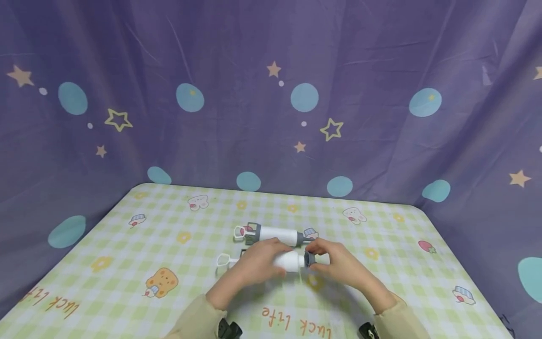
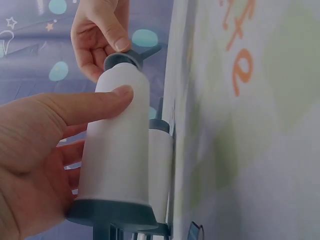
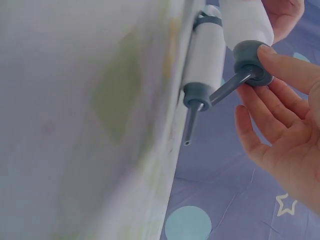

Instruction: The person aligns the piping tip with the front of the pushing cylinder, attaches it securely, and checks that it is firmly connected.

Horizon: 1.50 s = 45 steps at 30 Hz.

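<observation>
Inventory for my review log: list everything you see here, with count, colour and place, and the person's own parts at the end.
White plastic-looking tube with dark grey fittings: one, white and grey, in the left hand
Round dark grey nozzle cap: one, grey, at that tube's nozzle end, full seating unclear
Matching second tube: one, white and grey, lying on the table beyond the held one
Checked tablecloth with cartoon prints: one, green and white, over the table
Patterned fabric backdrop: one, purple with teal ovals and stars, behind the table
Wrist devices: two, black, one at each wrist
Sleeves: two, pale cream, on the forearms
Left hand: one, gripping the tube
Right hand: one, pinching the cap
</observation>
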Tool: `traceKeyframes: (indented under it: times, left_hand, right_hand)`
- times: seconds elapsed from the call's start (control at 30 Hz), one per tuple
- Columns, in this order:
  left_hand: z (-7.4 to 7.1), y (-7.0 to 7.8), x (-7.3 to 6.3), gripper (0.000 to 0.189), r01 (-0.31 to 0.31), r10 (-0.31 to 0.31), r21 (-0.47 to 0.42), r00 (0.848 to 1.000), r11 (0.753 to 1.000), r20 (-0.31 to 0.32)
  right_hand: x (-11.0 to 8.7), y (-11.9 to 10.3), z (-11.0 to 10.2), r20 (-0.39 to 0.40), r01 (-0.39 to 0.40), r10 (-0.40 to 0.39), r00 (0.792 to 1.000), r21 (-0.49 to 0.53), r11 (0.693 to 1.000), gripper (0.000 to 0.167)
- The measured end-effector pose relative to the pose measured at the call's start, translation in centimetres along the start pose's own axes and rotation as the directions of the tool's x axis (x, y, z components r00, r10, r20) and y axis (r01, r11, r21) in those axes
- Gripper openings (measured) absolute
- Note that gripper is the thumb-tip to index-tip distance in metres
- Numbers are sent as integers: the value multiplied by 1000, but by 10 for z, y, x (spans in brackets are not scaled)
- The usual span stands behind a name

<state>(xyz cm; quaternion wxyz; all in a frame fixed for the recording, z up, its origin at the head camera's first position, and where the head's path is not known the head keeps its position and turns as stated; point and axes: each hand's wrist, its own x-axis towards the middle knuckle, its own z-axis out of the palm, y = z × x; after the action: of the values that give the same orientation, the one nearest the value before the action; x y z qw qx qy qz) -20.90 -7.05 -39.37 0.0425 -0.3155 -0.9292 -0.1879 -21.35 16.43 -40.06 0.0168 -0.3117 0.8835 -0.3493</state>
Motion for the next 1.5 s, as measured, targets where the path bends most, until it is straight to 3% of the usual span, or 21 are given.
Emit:
traceKeyframes:
  times: [0.3, 0.8, 1.13, 1.5]
  left_hand:
    - [-6, 2, 6, 49, 1, 2, 39, 997, 999, -82]
    - [-18, 8, 12, 49, 13, 5, 122, 989, 992, -146]
    - [-23, 9, 15, 47, 20, 3, 128, 984, 992, -176]
    - [-33, 11, 23, 46, 14, 41, 198, 961, 980, -273]
  right_hand:
    - [9, -7, 0, -93, 35, -35, 995, 2, 999, 34]
    - [18, -12, -3, -183, 11, 5, 983, 90, 996, 34]
    - [24, -14, -3, -236, 67, -51, 970, 61, 996, 33]
    - [32, -17, -12, -301, 38, -3, 954, 111, 993, 28]
